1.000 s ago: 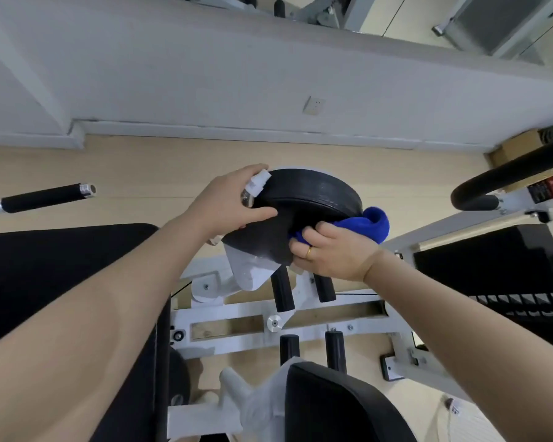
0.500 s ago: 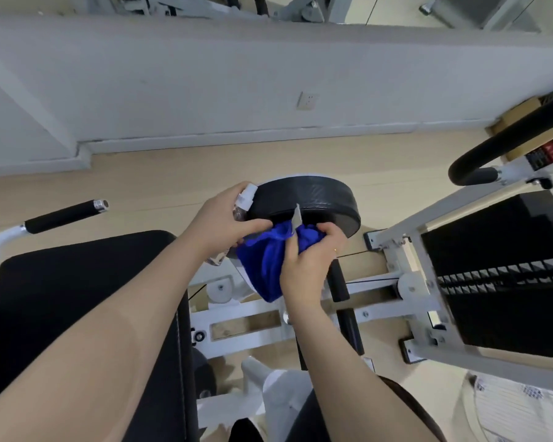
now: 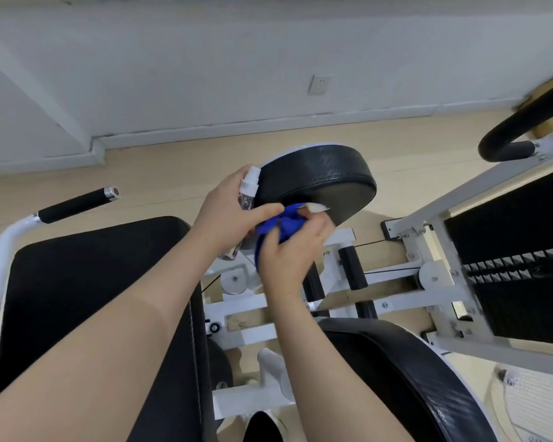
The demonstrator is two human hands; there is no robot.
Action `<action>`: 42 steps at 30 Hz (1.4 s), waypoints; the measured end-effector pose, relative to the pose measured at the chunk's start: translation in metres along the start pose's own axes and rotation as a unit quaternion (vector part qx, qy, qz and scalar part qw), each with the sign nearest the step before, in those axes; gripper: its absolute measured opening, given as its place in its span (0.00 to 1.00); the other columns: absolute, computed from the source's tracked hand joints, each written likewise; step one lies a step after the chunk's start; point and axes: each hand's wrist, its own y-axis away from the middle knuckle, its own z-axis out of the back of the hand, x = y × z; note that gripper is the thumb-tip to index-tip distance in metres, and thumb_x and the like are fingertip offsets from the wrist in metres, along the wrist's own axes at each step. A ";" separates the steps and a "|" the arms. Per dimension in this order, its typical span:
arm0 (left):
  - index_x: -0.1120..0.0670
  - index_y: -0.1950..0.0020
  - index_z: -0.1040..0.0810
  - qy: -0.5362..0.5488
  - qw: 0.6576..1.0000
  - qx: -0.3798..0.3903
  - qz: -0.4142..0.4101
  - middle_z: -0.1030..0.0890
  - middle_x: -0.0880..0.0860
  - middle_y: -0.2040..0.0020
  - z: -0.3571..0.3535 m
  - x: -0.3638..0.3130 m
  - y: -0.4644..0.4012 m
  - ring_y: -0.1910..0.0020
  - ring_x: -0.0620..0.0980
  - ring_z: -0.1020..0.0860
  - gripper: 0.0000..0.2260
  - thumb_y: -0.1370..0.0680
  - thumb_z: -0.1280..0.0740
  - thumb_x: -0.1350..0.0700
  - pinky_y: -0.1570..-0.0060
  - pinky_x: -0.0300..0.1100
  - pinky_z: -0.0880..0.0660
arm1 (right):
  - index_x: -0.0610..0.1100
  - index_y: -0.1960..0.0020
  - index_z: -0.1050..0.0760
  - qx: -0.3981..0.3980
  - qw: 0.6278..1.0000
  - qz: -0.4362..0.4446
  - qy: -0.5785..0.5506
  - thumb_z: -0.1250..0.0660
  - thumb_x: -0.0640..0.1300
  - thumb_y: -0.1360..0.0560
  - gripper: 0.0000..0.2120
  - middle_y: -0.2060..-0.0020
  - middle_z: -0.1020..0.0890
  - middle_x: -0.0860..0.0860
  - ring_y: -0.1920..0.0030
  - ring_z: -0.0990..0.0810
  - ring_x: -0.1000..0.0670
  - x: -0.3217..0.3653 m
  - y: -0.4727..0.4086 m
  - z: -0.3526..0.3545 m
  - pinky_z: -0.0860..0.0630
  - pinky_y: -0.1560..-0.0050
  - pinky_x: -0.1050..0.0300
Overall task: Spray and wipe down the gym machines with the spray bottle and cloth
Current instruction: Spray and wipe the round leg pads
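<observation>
A round black pad (image 3: 320, 180) on a white gym machine stands in the middle of the view. My left hand (image 3: 227, 218) grips a small clear spray bottle (image 3: 247, 189) with a white nozzle, right against the pad's left edge; its thumb touches the blue cloth (image 3: 284, 223). My right hand (image 3: 291, 253) holds the bunched blue cloth under the pad's near edge. Much of the cloth is hidden behind my fingers.
A large black seat pad (image 3: 87, 282) with a white frame and black handle (image 3: 74, 204) lies at the left. Another black pad (image 3: 406, 371) sits bottom right. A black weight stack (image 3: 517, 272) in a white frame stands at the right, below a curved black handle (image 3: 524, 132). The white wall is behind.
My right hand has bunched the hanging cloth up into a ball under the pad. The view has shifted, so the machine sits a little further right and lower.
</observation>
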 end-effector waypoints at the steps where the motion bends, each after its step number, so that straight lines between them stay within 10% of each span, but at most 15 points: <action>1: 0.47 0.50 0.26 -0.005 1.000 0.001 -0.001 0.22 0.43 0.59 0.000 -0.001 -0.001 0.63 0.39 0.24 0.12 0.30 0.27 0.52 0.66 0.29 0.30 | 0.38 0.49 0.32 0.044 0.998 0.029 0.024 0.37 0.35 0.33 0.13 0.43 0.32 0.41 0.47 0.28 0.42 -0.007 0.005 0.000 0.27 0.46 0.50; 7: 0.40 0.51 0.26 0.060 0.998 0.003 0.025 0.22 0.49 0.62 -0.003 0.004 -0.007 0.73 0.47 0.26 0.13 0.30 0.26 0.52 0.72 0.37 0.26 | 0.36 0.50 0.30 -0.094 0.996 0.010 0.000 0.39 0.28 0.29 0.09 0.47 0.32 0.45 0.56 0.34 0.59 -0.011 -0.037 0.027 0.36 0.49 0.72; 11: 0.40 0.43 0.27 0.070 0.997 0.010 0.021 0.22 0.48 0.59 -0.001 0.013 -0.006 0.72 0.47 0.25 0.17 0.30 0.27 0.51 0.70 0.37 0.26 | 0.37 0.43 0.31 -0.206 0.971 -0.100 -0.067 0.39 0.31 0.26 0.12 0.44 0.33 0.47 0.49 0.28 0.52 -0.009 -0.059 0.028 0.35 0.53 0.75; 18: 0.42 0.38 0.27 0.088 0.996 -0.018 0.013 0.22 0.46 0.62 -0.002 0.023 0.002 0.73 0.46 0.26 0.21 0.29 0.27 0.54 0.70 0.35 0.26 | 0.40 0.49 0.31 0.033 0.998 0.021 0.053 0.37 0.32 0.28 0.09 0.45 0.31 0.45 0.53 0.31 0.55 -0.008 -0.013 0.012 0.32 0.52 0.68; 25: 0.43 0.36 0.29 0.086 0.996 -0.019 0.017 0.22 0.45 0.57 -0.003 0.021 0.001 0.70 0.43 0.25 0.23 0.29 0.28 0.54 0.70 0.32 0.27 | 0.39 0.42 0.31 -0.172 0.981 -0.083 -0.035 0.39 0.34 0.26 0.13 0.42 0.30 0.46 0.48 0.28 0.50 -0.004 -0.078 0.034 0.35 0.55 0.72; 32: 0.45 0.32 0.31 0.101 0.994 -0.031 0.028 0.21 0.46 0.55 -0.006 0.020 0.006 0.67 0.41 0.24 0.27 0.29 0.28 0.55 0.69 0.30 0.28 | 0.47 0.52 0.35 0.106 0.991 -0.082 0.003 0.38 0.35 0.26 0.10 0.48 0.28 0.47 0.51 0.28 0.52 -0.012 -0.001 0.002 0.31 0.52 0.67; 38: 0.44 0.36 0.29 0.094 0.995 -0.023 0.039 0.22 0.46 0.58 -0.005 0.021 0.001 0.71 0.44 0.25 0.23 0.29 0.27 0.54 0.70 0.33 0.27 | 0.45 0.49 0.31 -0.135 0.983 -0.090 -0.090 0.39 0.38 0.25 0.05 0.48 0.24 0.45 0.51 0.24 0.48 -0.003 -0.068 0.040 0.28 0.49 0.60; 42: 0.43 0.38 0.28 0.110 0.993 -0.030 0.038 0.22 0.46 0.61 -0.005 0.022 0.005 0.72 0.44 0.25 0.23 0.30 0.27 0.54 0.70 0.33 0.27 | 0.41 0.48 0.31 -0.081 0.981 -0.156 -0.076 0.40 0.37 0.24 0.06 0.49 0.24 0.45 0.51 0.25 0.48 -0.016 -0.047 0.014 0.28 0.49 0.56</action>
